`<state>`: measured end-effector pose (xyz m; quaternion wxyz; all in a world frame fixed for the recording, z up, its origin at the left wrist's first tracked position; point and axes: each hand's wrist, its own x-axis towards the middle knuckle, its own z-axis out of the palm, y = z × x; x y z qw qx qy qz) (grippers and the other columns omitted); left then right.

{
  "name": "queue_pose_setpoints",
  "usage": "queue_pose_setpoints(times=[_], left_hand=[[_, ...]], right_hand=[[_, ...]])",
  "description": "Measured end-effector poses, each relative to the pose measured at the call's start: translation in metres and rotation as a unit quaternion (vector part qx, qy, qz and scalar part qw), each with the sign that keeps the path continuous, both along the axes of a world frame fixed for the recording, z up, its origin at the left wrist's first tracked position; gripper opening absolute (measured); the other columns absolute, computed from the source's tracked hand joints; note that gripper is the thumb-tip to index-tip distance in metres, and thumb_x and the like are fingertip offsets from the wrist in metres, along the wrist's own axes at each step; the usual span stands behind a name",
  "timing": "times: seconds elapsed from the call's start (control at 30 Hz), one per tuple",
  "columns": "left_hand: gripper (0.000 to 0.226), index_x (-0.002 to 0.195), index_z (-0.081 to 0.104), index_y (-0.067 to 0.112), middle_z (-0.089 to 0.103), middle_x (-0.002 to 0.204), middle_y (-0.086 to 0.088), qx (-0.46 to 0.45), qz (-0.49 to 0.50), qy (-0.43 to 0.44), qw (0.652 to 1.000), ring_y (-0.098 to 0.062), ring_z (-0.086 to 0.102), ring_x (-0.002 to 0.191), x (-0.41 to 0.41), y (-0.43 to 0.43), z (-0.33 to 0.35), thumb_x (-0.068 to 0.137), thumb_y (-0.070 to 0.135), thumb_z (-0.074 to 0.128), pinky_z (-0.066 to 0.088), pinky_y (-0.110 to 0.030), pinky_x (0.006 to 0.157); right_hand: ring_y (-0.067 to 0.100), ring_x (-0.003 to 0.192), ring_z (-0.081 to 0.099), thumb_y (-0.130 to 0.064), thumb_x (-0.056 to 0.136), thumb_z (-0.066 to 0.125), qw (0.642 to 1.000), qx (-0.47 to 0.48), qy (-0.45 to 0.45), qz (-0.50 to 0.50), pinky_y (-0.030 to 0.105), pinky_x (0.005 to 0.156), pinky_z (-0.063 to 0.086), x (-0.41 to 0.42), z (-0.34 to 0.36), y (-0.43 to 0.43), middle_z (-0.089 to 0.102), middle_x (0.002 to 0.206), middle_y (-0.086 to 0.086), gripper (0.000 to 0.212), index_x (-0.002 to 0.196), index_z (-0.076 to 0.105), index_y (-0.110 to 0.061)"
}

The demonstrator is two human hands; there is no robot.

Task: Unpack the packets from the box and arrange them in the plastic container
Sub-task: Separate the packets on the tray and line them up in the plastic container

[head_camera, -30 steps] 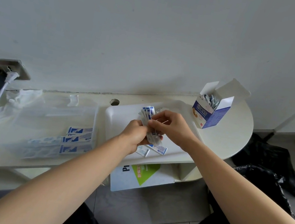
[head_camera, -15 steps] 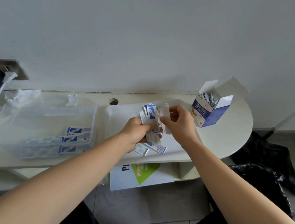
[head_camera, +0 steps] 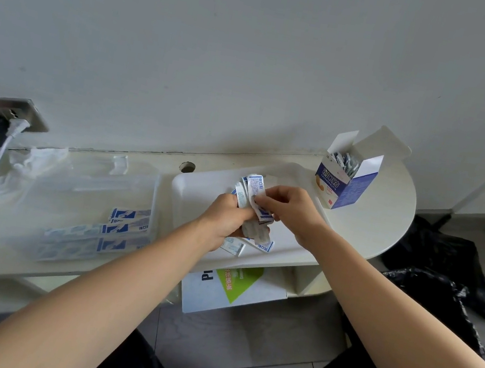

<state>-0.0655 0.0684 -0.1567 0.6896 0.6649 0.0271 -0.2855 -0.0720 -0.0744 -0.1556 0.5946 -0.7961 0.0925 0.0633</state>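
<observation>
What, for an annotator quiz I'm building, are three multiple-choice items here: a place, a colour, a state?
1. Where does the box stand?
A. On the table's rounded right end
B. In the plastic container
C. On the floor

2. The box's printed sides are mostly:
A. Red
B. Green
C. Blue

3. The box's top is:
A. Taped shut
B. Open, packets showing
C. Crushed flat

Key: 1 A, it stands upright on the rounded end near the wall. 2 C, its panels are blue under white flaps. 3 B, the flaps stand up and packets show inside.
</observation>
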Motion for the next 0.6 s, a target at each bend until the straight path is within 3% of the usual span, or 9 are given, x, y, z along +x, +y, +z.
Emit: queue_pose_setpoints(times=[0.2,0.33,0.47,0.6], left_hand=[[0.027,0.112,0.063,0.005,0.07,0.102,-0.019,0.007,0.009,0.018,1.0,-0.034,0.069,0.091,0.0018,0.0021,-0.0021,0.093,0.0,0.044,0.058,-0.042,0.079],[0.021,0.105,0.066,0.011,0.071,0.094,-0.011,0.035,0.033,0.009,0.999,-0.027,0.068,0.086,0.0033,0.0,-0.006,0.091,0.001,0.054,0.059,-0.038,0.073],[0.019,0.106,0.068,0.009,0.071,0.099,-0.015,0.045,0.036,0.0,0.998,-0.031,0.07,0.089,0.0033,0.001,-0.0055,0.088,0.003,0.063,0.058,-0.044,0.079],[0.01,0.093,0.067,0.015,0.072,0.095,-0.012,0.026,0.05,0.007,0.998,-0.028,0.07,0.083,0.0028,0.0044,-0.0014,0.089,0.006,0.064,0.06,-0.04,0.072]], right_hand=[[0.009,0.064,0.054,-0.017,0.087,0.068,1.0,0.02,0.005,-0.022,0.019,0.057,0.043,-0.0034,0.0,-0.0057,0.067,0.075,0.001,0.009,0.092,0.07,-0.01],[0.014,0.072,0.06,-0.014,0.087,0.067,0.999,0.032,0.001,-0.017,0.027,0.067,0.048,-0.0042,-0.0016,-0.0077,0.07,0.081,0.005,0.007,0.092,0.071,-0.011],[0.004,0.064,0.064,-0.011,0.088,0.066,0.999,0.037,-0.003,-0.016,0.014,0.057,0.048,-0.0049,0.0016,-0.007,0.069,0.079,0.002,0.008,0.094,0.07,-0.008],[0.012,0.073,0.067,-0.014,0.089,0.065,0.996,0.074,0.002,-0.058,0.023,0.065,0.053,-0.0023,0.0008,-0.0073,0.071,0.084,0.004,0.006,0.091,0.069,-0.01]])
